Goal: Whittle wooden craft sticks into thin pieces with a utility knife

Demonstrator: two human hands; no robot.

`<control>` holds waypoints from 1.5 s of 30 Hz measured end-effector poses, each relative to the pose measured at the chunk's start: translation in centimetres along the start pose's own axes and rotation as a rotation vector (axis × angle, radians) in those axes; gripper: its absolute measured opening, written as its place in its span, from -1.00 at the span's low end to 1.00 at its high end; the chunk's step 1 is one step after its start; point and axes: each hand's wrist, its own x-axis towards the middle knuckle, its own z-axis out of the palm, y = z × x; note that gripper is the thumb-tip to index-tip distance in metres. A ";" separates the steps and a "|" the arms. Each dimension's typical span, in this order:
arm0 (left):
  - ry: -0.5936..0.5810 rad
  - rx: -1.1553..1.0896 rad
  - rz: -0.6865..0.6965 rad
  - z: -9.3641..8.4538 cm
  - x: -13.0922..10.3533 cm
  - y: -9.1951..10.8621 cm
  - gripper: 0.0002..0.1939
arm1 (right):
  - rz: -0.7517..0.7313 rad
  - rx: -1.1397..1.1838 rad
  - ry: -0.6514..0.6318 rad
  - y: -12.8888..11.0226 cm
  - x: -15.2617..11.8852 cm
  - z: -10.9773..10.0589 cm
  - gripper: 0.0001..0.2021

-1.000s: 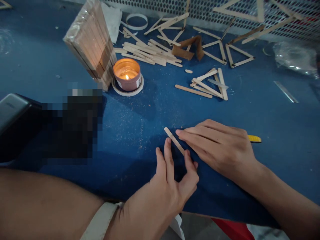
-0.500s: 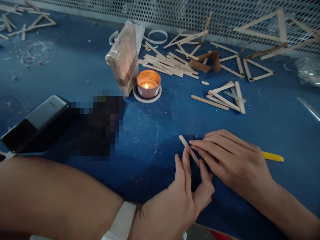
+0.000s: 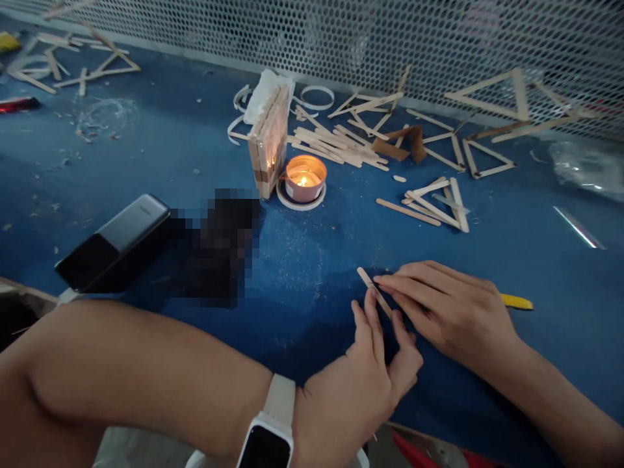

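Observation:
A wooden craft stick [image 3: 383, 302] lies slanted on the blue table, its far end showing beyond my fingers. My left hand [image 3: 355, 377] pins it from the near side, with thumb and fingers pressed along its length. My right hand [image 3: 448, 309] is closed just to the right, fingertips together at the stick's upper part. From behind that hand juts the end of a yellow-handled cutter [image 3: 517, 301]; the hand hides the rest, including any blade. A white smartwatch [image 3: 266, 445] is on my left wrist.
A lit candle [image 3: 306, 179] burns in a tin beside a wrapped stack of sticks [image 3: 269, 143]. Behind it lie loose sticks [image 3: 336, 146] and stick triangles [image 3: 487, 159]. A black-and-grey device [image 3: 114, 240] sits left. A perforated metal screen [image 3: 341, 45] borders the back.
The camera view has shifted, bringing the watch face into sight and more of the table's left side. Both hands keep nearly the same pose on the stick.

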 end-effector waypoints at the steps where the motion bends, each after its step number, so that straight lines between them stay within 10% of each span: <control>1: -0.005 0.004 -0.006 -0.1 0.0 0.0 -0.51 | 0.001 0.006 -0.007 0.1 0.0 0.0 -0.84; 45: 0.072 -0.030 0.044 0.3 0.3 0.1 -0.53 | -0.026 -0.028 -0.047 -0.3 0.4 0.6 -0.76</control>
